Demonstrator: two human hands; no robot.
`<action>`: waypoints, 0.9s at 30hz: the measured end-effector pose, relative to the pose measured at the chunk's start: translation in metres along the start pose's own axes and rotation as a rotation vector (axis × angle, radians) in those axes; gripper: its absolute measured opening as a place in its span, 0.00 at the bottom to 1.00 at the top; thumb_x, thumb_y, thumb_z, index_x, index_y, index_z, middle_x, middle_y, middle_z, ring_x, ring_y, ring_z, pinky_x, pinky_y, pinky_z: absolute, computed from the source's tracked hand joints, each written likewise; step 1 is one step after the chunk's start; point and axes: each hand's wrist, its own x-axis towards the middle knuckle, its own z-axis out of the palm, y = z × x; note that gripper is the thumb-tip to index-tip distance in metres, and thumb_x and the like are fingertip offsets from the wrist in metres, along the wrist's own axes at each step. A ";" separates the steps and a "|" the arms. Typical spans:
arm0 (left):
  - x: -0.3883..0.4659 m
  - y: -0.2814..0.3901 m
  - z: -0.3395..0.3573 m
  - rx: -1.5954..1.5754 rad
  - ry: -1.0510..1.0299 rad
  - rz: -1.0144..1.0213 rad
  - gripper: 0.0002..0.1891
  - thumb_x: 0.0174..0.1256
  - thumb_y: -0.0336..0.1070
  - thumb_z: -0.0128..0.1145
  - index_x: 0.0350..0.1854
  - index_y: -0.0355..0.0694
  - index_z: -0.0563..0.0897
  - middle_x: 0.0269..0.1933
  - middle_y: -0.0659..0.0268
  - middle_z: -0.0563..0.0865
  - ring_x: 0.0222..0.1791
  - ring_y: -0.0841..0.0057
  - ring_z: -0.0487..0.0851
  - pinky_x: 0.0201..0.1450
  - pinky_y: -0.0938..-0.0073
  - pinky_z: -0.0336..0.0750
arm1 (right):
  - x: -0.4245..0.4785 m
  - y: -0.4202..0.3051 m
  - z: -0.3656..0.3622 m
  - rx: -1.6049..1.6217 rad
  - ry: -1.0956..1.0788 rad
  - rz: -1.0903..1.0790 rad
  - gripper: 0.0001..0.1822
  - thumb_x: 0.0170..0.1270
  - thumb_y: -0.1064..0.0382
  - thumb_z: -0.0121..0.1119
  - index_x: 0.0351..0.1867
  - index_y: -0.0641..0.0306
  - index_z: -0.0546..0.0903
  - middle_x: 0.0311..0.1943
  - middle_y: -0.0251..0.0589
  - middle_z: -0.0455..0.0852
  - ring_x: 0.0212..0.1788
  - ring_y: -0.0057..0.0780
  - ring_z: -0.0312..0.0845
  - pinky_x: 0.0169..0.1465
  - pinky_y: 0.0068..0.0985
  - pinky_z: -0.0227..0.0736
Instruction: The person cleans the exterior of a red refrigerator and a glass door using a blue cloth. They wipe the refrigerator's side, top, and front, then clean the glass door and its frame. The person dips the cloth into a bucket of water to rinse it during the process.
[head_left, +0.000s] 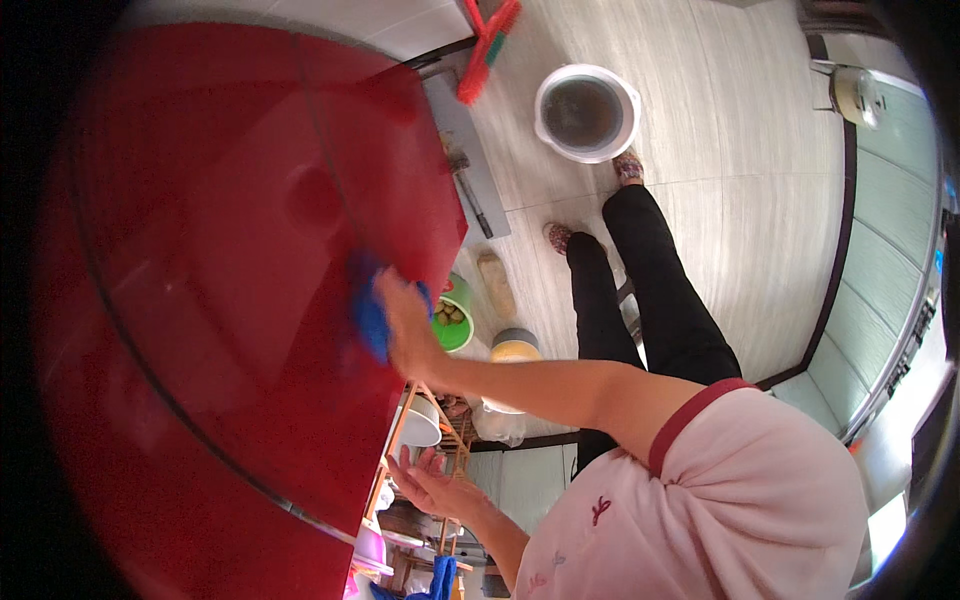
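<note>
A glossy red panelled surface (225, 225), possibly a refrigerator front, fills the left side, with dark seams across it. My right hand (409, 322) presses a blue cloth (373, 319) against it near its right edge; hand and cloth are slightly blurred. Lower down, my left hand (435, 484) is held beside the surface's edge, fingers apart and holding nothing, in front of a wooden rack (401, 435).
A white basin of dark water (545, 112) stands on the floor by my feet. Nearby are a red broom head (487, 52), a hammer-like tool (472, 199) on a grey slab, a green bucket (466, 300) with round items and a yellowish container (515, 350).
</note>
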 end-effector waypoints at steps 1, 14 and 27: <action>-0.005 -0.006 0.000 -0.007 -0.023 -0.051 0.24 0.83 0.43 0.47 0.76 0.40 0.70 0.65 0.57 0.81 0.47 0.69 0.83 0.49 0.69 0.76 | 0.016 0.040 0.006 0.024 0.015 0.328 0.27 0.61 0.69 0.56 0.64 0.70 0.74 0.63 0.61 0.77 0.72 0.58 0.68 0.75 0.52 0.56; -0.062 -0.310 0.072 0.310 -0.696 -0.107 0.19 0.76 0.36 0.56 0.66 0.37 0.77 0.57 0.59 0.83 0.47 0.67 0.84 0.49 0.66 0.80 | 0.020 -0.019 -0.037 0.391 -0.434 -0.449 0.39 0.54 0.63 0.64 0.72 0.59 0.71 0.76 0.53 0.67 0.81 0.53 0.54 0.78 0.60 0.44; -0.062 -0.271 0.167 0.457 -0.616 -0.121 0.19 0.71 0.25 0.59 0.63 0.34 0.79 0.57 0.56 0.82 0.46 0.68 0.86 0.43 0.69 0.82 | 0.169 0.385 0.069 -0.189 -0.396 0.912 0.28 0.76 0.53 0.45 0.71 0.66 0.70 0.65 0.65 0.78 0.67 0.60 0.75 0.67 0.49 0.73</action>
